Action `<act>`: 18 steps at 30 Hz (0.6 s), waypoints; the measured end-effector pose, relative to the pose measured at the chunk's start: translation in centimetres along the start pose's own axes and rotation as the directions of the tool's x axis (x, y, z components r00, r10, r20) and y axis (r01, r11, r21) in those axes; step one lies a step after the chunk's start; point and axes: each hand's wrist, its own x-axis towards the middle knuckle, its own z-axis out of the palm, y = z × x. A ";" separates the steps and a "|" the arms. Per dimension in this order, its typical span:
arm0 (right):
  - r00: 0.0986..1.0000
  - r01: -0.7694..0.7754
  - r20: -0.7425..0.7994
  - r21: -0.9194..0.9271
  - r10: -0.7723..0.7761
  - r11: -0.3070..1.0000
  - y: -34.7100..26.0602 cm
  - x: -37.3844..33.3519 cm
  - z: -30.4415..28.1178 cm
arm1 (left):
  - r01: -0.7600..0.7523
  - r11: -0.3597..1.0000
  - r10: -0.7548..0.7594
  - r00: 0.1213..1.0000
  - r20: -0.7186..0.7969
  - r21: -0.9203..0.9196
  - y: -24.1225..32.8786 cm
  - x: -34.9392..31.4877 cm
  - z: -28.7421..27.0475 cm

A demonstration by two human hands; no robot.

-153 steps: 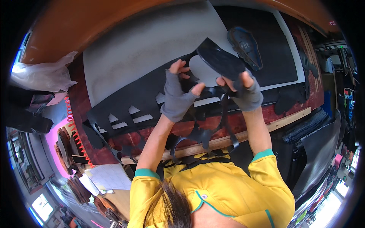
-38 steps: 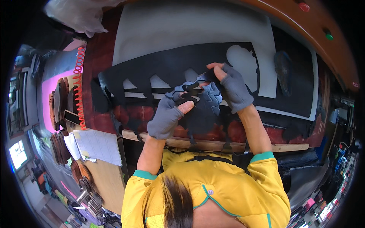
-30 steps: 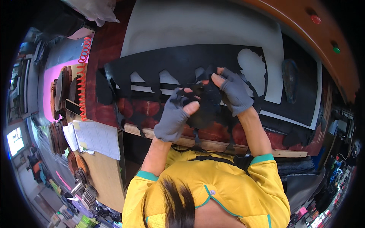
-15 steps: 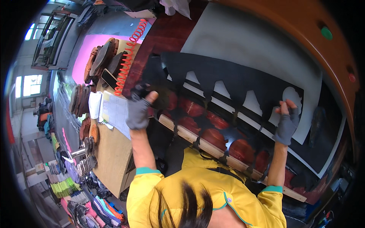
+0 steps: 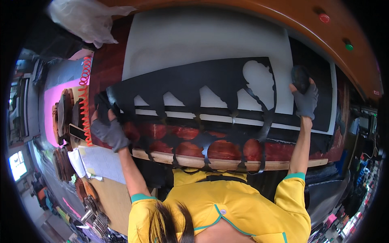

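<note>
A black sheet with a row of cut-outs lies across a pale board, its lace-like near edge hanging over a dark red surface. At its left end is my left hand, in a grey fingerless glove. Thumb and fingers close around something dark there that I cannot make out. On the right, my gloved right hand grips the near end of a dark oval, sole-shaped piece. Under that piece lies another black sheet with a pale edge.
An orange machine beam with a red button and a green one arches over the far side. To the left are a red coiled hose, papers, a phone and stacked brown soles. A wooden strip edges the near side.
My right hand has left the cut-out sheet and taken hold of the dark oval piece. My left hand stays by the sheet's left end. The whole view has turned and shifted.
</note>
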 end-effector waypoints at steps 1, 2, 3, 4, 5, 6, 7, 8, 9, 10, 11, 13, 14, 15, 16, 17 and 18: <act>1.000 -0.011 -0.006 0.039 0.011 0.999 -0.2 0.4 0.0 | -0.142 0.988 0.142 0.990 -0.009 -0.061 2.6 -0.3 0.5; 0.999 -0.040 -0.005 0.070 0.040 0.997 -0.5 0.8 0.1 | -0.156 0.977 0.164 0.985 0.046 -0.147 5.3 -0.7 1.1; 0.999 -0.050 -0.015 0.114 0.052 0.992 -0.9 1.2 0.1 | -0.163 0.962 0.188 0.977 0.097 -0.219 7.7 -1.1 1.6; 0.997 -0.072 0.017 0.079 0.071 0.994 -1.2 1.7 0.0 | -0.214 0.939 0.261 0.954 0.149 -0.269 9.9 -1.4 2.0; 0.997 -0.075 0.040 0.057 0.073 0.996 -1.5 2.1 0.0 | -0.248 0.921 0.316 0.926 0.205 -0.300 11.8 -1.7 2.4; 0.996 -0.063 0.072 0.050 0.059 0.997 -1.7 2.5 0.0 | -0.281 0.911 0.366 0.889 0.275 -0.303 13.3 -1.9 2.8; 0.994 -0.079 0.085 0.075 0.073 0.994 -1.7 2.7 -0.1 | -0.305 0.904 0.399 0.853 0.335 -0.300 14.4 -2.2 3.2; 0.992 -0.085 0.106 0.113 0.073 0.990 -1.7 2.9 -0.1 | -0.381 0.905 0.425 0.816 0.391 -0.188 15.4 -2.6 3.4; 0.991 -0.087 0.110 0.152 0.071 0.984 -1.7 2.9 -0.2 | -0.357 0.913 0.408 0.822 0.398 -0.198 15.9 -2.6 3.6; 0.988 -0.089 0.144 0.189 0.062 0.978 -1.7 2.8 -0.4 | -0.345 0.916 0.400 0.825 0.399 -0.206 16.1 -2.7 3.8; 0.985 -0.086 0.162 0.226 0.050 0.970 -1.6 2.6 -0.7 | -0.311 0.931 0.365 0.813 0.453 -0.193 16.3 -2.8 3.9; 0.985 0.081 0.130 0.262 -0.118 0.962 -1.9 1.9 -1.5 | -0.341 0.909 0.414 0.815 0.407 -0.240 16.3 -2.9 4.1; 0.961 0.239 0.081 0.252 -0.266 0.938 -2.2 1.3 -2.2 | -0.365 0.901 0.431 0.810 0.397 -0.233 16.4 -3.0 4.2; 0.929 0.340 0.070 0.228 -0.364 0.912 -2.6 0.8 -3.0 | -0.392 0.891 0.453 0.801 0.391 -0.228 16.5 -3.1 4.3; 0.831 0.543 0.020 0.184 -0.556 0.819 -3.1 0.5 -3.9 | -0.387 0.882 0.467 0.791 0.394 -0.268 16.7 -3.2 4.4; 0.725 0.681 0.016 0.129 -0.688 0.721 -3.6 0.1 -4.9 | -0.378 0.888 0.457 0.794 0.401 -0.263 16.8 -3.4 4.6; 0.598 0.799 0.032 0.062 -0.801 0.599 -4.2 -0.2 -5.7 | -0.377 0.888 0.456 0.793 0.404 -0.263 17.1 -3.5 4.7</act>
